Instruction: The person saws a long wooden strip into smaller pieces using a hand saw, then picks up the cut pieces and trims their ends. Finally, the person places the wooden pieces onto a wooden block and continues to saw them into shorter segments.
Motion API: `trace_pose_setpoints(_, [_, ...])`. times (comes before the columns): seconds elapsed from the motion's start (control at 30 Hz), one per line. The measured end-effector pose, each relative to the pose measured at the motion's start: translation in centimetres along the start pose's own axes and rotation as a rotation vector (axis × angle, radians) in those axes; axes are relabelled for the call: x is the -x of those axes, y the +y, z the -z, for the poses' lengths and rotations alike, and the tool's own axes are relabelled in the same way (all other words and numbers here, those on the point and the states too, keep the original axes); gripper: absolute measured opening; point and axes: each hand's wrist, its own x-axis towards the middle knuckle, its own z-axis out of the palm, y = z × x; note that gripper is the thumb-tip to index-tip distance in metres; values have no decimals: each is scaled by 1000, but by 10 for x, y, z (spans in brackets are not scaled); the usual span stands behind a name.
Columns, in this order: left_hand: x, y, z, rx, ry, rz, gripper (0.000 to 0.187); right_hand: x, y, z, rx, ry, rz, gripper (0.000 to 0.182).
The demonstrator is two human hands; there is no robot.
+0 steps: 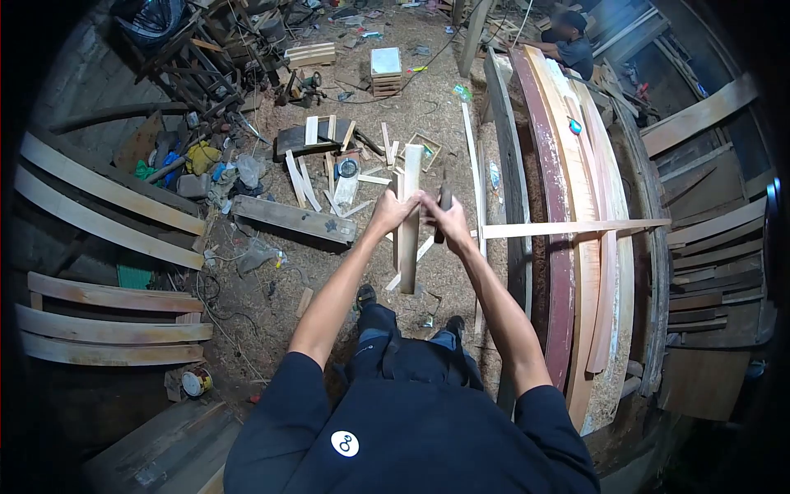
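Observation:
My left hand (396, 211) is closed around a pale wooden board (409, 262), which stands out lengthwise in front of my body. Close beside it, my right hand (448, 220) grips a dark-handled tool (445, 198). A narrow part of this tool points away from me, and I cannot tell its exact kind. The fingers of both hands come together at the board's right edge. Below the hands, thin wood offcuts (346, 193) lie scattered on the sawdust-covered floor (329, 276).
Long curved planks (583, 272) rest on a bench to the right, crossed by a thin strip (576, 227). A thick beam (294, 221) lies front left. More curved boards (115, 331) are stacked at the left. Another person (572, 49) is at the far right.

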Motion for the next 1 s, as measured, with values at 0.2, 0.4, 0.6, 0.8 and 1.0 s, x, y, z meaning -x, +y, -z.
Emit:
trace_pose_setpoints(0.2, [-21, -35, -11, 15, 100, 150, 63, 11, 12, -7, 130, 48, 20, 21])
trace_pose_setpoints(0.4, [-15, -33, -24, -34, 223, 257, 102, 4, -5, -23, 551, 216, 205, 26])
trace_pose_setpoints(0.6, [-16, -23, -21, 427, 79, 351, 72, -1, -17, -28, 339, 122, 122, 30])
trace_pose_setpoints(0.8, [-42, -41, -9, 519, 358, 428, 50, 24, -16, -29, 681, 9, 155, 45])
trace_pose_setpoints(1.0, [-57, -63, -4, 604, 290, 551, 71, 16, -6, -34, 431, -92, 5, 36])
